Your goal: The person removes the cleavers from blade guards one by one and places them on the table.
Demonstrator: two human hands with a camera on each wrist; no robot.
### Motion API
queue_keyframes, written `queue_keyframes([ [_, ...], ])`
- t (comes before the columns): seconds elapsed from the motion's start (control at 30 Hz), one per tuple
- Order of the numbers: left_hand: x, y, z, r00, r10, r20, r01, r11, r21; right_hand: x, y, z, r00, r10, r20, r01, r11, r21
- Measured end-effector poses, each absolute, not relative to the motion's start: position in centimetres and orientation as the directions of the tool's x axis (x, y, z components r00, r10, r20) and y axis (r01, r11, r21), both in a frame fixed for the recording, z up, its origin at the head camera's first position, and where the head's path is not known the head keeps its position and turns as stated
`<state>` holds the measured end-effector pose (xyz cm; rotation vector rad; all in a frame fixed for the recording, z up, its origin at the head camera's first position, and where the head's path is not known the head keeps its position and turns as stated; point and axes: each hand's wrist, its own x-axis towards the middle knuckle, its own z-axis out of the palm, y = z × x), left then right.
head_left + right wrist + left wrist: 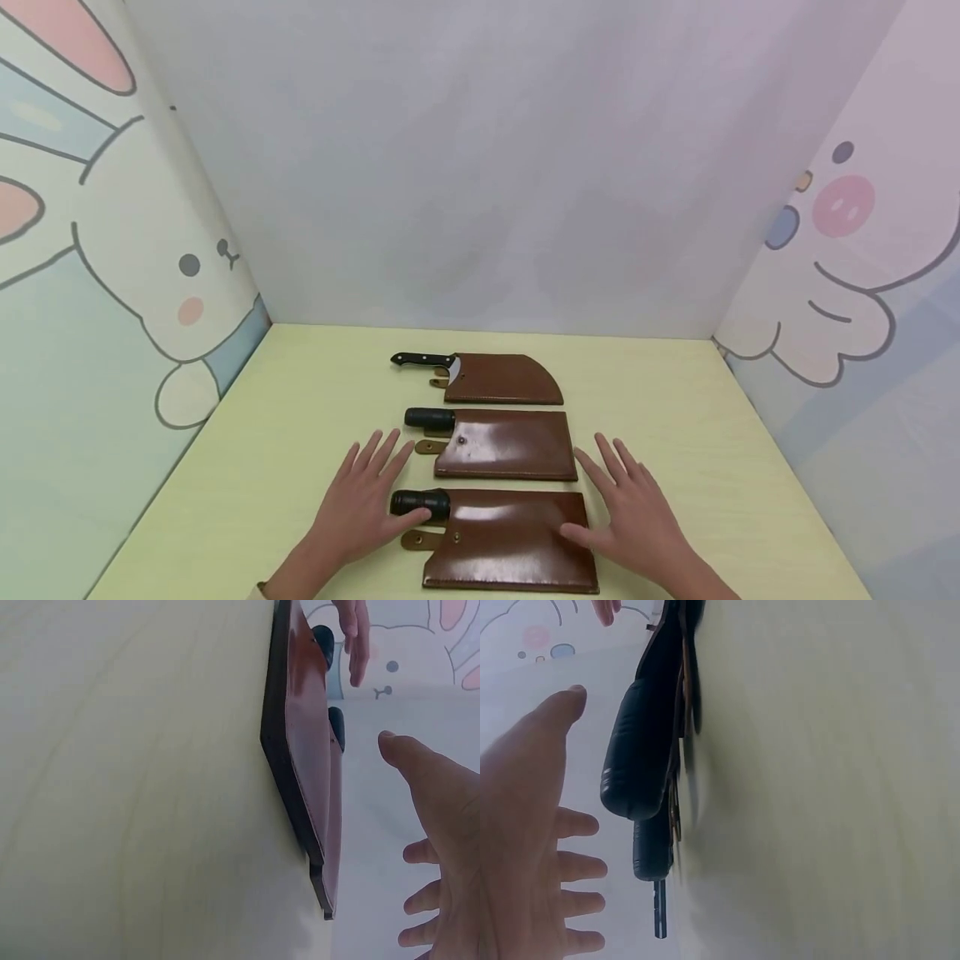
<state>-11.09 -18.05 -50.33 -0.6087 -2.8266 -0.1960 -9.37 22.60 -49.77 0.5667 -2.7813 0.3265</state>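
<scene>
Left hand (358, 510) and right hand (637, 518) are spreading wide | near knife (408, 502) is lying between them, under the thumbs, in near sheath (517, 537) | middle knife (429, 418) is sitting in middle sheath (517, 446); far knife (422, 360), blade partly showing, in far sheath (504, 379) | all resting on surface (705, 433)

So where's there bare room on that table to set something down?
The table is bare on the left, between the rabbit-print wall and left hand, and on the right, between the right hand and right wall. A narrower strip separates the farthest sheath from the back wall. The middle is crowded: three sheathed knives lie closely one behind another.
</scene>
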Motion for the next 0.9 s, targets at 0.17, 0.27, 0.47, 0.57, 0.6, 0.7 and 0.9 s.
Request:
queue_keyframes([
  [0.17,-10.8,-18.0,-50.8,-0.899,0.379,0.221,0.414,0.899,0.144,-9.0,22.3,-50.4,-0.863,-0.392,0.318,-0.457,0.874,-0.162],
  [0.27,-10.7,-18.0,-50.9,-0.908,0.383,0.167,0.411,0.893,0.185,-8.7,22.1,-50.8,-0.862,-0.416,0.289,-0.475,0.862,-0.177],
  [0.47,-10.6,-18.0,-51.2,-0.902,0.421,0.095,0.430,0.855,0.291,-8.0,21.8,-51.3,-0.878,-0.451,0.162,-0.478,0.847,-0.231],
  [0.57,-10.6,-17.9,-51.4,-0.896,0.431,0.106,0.441,0.838,0.321,-7.7,21.7,-51.3,-0.884,-0.456,0.104,-0.467,0.843,-0.266],
  [0.6,-10.6,-17.9,-51.5,-0.896,0.432,0.103,0.440,0.834,0.333,-7.6,21.7,-51.4,-0.881,-0.463,0.099,-0.472,0.839,-0.271],
  [0.7,-10.7,-17.7,-51.5,-0.894,0.439,0.090,0.439,0.818,0.371,-7.5,21.8,-51.5,-0.870,-0.486,0.075,-0.487,0.830,-0.271],
  [0.9,-10.7,-17.4,-51.6,-0.891,0.447,0.084,0.440,0.799,0.410,-7.5,21.9,-51.7,-0.839,-0.538,0.082,-0.541,0.809,-0.229],
])
